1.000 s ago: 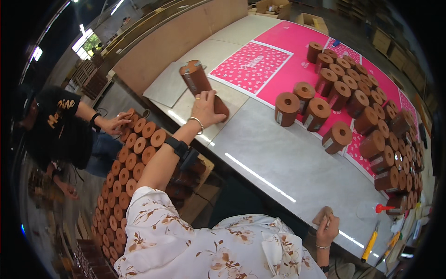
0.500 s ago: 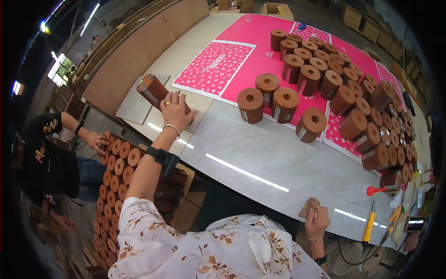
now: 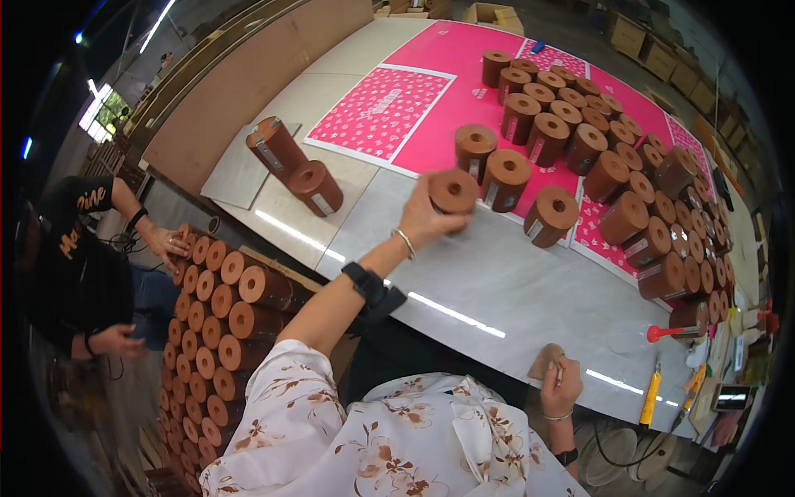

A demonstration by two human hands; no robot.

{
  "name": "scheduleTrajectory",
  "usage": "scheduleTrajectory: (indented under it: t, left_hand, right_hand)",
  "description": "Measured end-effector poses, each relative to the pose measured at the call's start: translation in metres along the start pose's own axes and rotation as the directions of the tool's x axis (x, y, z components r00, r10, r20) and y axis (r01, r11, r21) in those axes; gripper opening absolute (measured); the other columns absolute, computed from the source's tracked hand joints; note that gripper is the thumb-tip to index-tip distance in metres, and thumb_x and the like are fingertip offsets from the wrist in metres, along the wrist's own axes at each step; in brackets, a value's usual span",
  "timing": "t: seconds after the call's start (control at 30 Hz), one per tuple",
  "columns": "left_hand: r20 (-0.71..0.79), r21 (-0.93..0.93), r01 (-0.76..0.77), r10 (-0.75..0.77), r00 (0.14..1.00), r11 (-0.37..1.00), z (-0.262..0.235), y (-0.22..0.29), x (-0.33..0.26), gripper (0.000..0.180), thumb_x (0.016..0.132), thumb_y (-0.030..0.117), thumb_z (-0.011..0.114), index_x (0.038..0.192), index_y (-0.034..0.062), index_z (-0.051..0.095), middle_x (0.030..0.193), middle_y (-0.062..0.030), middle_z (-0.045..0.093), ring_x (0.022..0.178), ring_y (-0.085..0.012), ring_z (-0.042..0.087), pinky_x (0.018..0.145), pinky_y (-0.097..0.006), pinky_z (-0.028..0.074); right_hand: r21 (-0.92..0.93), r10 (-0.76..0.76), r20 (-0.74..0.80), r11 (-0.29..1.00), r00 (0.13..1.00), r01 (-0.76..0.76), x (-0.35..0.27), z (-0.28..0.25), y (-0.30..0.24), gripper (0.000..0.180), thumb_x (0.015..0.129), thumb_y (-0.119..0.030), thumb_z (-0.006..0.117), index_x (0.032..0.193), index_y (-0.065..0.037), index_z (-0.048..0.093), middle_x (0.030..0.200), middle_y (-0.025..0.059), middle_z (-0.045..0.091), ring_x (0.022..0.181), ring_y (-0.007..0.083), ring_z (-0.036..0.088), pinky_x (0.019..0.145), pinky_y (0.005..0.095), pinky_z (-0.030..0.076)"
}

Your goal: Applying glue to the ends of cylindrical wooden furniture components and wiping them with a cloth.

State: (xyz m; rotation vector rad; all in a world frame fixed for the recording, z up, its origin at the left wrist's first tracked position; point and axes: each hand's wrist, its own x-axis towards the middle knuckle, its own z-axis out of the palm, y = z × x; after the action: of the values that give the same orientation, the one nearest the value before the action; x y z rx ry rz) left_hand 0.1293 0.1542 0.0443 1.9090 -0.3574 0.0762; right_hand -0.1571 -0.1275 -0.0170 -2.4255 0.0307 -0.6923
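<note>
My left hand (image 3: pixel 431 214) reaches out over the table with its fingers wrapped round a reddish-brown cylinder (image 3: pixel 453 192) that has a hole in its top. Slight blur keeps me from telling whether that cylinder touches the table. Similar cylinders stand just beyond it, one (image 3: pixel 505 180) to its right and another (image 3: pixel 476 150) behind. By the table's near edge, my right hand (image 3: pixel 563 386) is closed on a tan flat pad (image 3: pixel 544 362); its exact kind does not show. Two upright cylinders, one nearer (image 3: pixel 316 189) and one farther (image 3: pixel 276 149), stand together at the left.
Many cylinders crowd the pink printed sheets (image 3: pixel 414 50) at the right. A red-tipped squeeze bottle (image 3: pixel 658 333) and a yellow-handled tool (image 3: pixel 652 396) lie at the right edge. Lower left, a person's hand (image 3: pixel 168 245) rests by a stack of cylinders (image 3: pixel 240 323).
My left hand has left the cylinder at the left, which now stands beside another, and has moved right onto a cylinder near the pink sheet. My right hand still holds the pad.
</note>
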Motion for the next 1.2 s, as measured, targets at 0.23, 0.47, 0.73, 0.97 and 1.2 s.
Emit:
scheduleTrajectory:
  t: [0.23, 0.47, 0.73, 0.97, 1.2]
  left_hand:
    - [0.164, -0.058, -0.008, 0.017, 0.986, 0.998, 0.038, 0.019, -0.100, 0.096, 0.059, 0.030, 0.088, 0.134, 0.0032, 0.035, 0.122, -0.0134, 0.053, 0.116, -0.0236, 0.052, 0.101, -0.035, 0.040]
    - [0.168, -0.256, 0.135, -0.093, 0.981, 0.957, 0.055, 0.007, -0.120, 0.098, 0.056, 0.039, 0.087, 0.131, 0.0055, 0.035, 0.118, -0.0185, 0.053, 0.112, -0.0333, 0.053, 0.096, -0.040, 0.044]
    - [0.110, -0.190, -0.052, 0.073, 0.991, 0.981, 0.061, 0.004, -0.120, 0.096, 0.052, 0.038, 0.086, 0.128, 0.0009, 0.040, 0.113, -0.0198, 0.055, 0.106, -0.0373, 0.052, 0.092, -0.043, 0.043]
    - [0.047, -0.174, -0.105, 0.115, 0.992, 0.979, 0.065, 0.008, -0.121, 0.094, 0.052, 0.037, 0.087, 0.126, -0.0004, 0.042, 0.112, -0.0187, 0.054, 0.105, -0.0341, 0.052, 0.093, -0.041, 0.041]
    - [-0.041, 0.064, -0.273, 0.276, 0.960, 0.960, 0.075, -0.014, -0.123, 0.089, 0.057, 0.037, 0.085, 0.127, 0.0012, 0.042, 0.115, -0.0177, 0.052, 0.106, -0.0357, 0.049, 0.093, -0.043, 0.039]
  right_hand:
    - [0.109, 0.014, -0.048, 0.994, 0.999, -0.009, 0.038, -0.009, -0.011, 0.011, 0.084, -0.002, 0.060, 0.094, 0.003, 0.059, 0.079, 0.0157, 0.058, 0.068, 0.0294, 0.059, 0.062, 0.0355, 0.047]
    - [0.110, -0.515, 0.212, 0.857, 0.831, 0.503, 0.132, 0.042, -0.131, 0.023, 0.074, -0.009, 0.065, 0.097, -0.008, 0.060, 0.082, 0.0094, 0.056, 0.063, 0.0268, 0.059, 0.051, 0.0367, 0.047]
    - [0.031, -0.506, 0.179, 0.860, 0.844, 0.509, 0.129, 0.042, -0.115, 0.019, 0.072, -0.008, 0.061, 0.091, -0.009, 0.057, 0.078, 0.0081, 0.052, 0.060, 0.0241, 0.058, 0.047, 0.0357, 0.046]
    - [-0.099, -0.467, 0.144, 0.871, 0.873, 0.482, 0.173, 0.066, -0.108, 0.023, 0.071, -0.009, 0.062, 0.094, -0.012, 0.058, 0.076, 0.0063, 0.052, 0.060, 0.0237, 0.058, 0.048, 0.0351, 0.046]
    - [0.018, -0.521, 0.247, 0.845, 0.817, 0.534, 0.136, 0.050, -0.139, 0.023, 0.070, -0.010, 0.064, 0.092, -0.009, 0.058, 0.077, 0.0066, 0.055, 0.063, 0.0249, 0.059, 0.050, 0.0335, 0.048]
